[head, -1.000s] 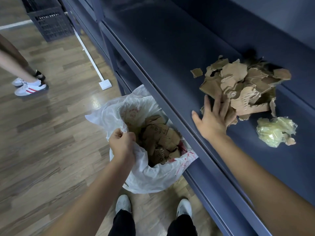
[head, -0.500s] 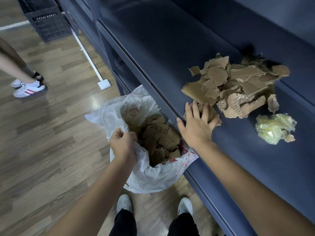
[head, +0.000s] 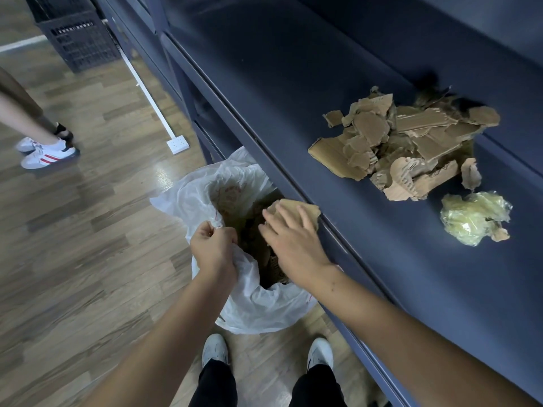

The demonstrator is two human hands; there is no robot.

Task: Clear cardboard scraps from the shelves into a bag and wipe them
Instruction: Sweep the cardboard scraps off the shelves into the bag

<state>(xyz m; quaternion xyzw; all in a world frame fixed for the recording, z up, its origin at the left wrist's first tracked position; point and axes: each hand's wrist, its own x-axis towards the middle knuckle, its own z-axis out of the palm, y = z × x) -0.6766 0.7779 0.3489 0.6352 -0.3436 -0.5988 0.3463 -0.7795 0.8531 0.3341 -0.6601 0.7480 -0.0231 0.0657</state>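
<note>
Glossy wood-plank floor (head: 73,230), black slatted crate (head: 79,39) far left, white socket strip (head: 177,143) nearby.

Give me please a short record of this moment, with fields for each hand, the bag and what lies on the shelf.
left hand: grips the rim of the white bag, holding its mouth open below the shelf edge
right hand: fingers straight, lying on one cardboard scrap over the bag's mouth
bag contents: brown cardboard pieces
shelf: pile of cardboard scraps not yet cleared; crumpled yellowish wrap near it
</note>
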